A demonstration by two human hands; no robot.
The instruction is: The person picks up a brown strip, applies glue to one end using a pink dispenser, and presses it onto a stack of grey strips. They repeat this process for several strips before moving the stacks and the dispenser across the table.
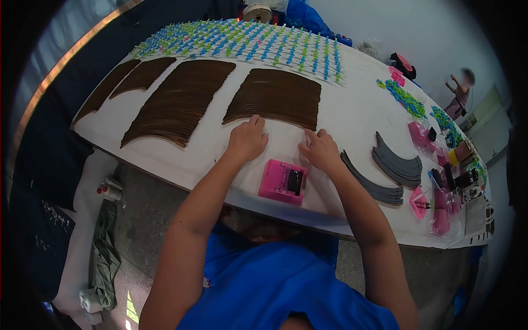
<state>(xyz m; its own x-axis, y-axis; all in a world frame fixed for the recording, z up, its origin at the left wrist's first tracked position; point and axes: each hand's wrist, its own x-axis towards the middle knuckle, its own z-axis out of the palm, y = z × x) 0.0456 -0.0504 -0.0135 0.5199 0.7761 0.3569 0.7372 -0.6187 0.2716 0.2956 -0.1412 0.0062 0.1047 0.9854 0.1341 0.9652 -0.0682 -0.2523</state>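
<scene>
On the white table lies a brown ridged stack of curved strips [275,96]. My left hand [248,138] is at its lower left edge, with the fingers bent and closed together. At its lower right edge is my right hand [320,148], thumb and fingers pinched near the strip ends. What either hand holds, if anything, is too small to make out. A pink dispenser with a black part [283,182] sits between my forearms, close to the table's front edge.
More brown stacks [179,99] lie to the left. Rows of blue and green pieces [247,41] cover the back. Grey curved strips [396,162] lie right of my right hand, with pink items [421,137] beyond. A person [460,93] stands at the far right.
</scene>
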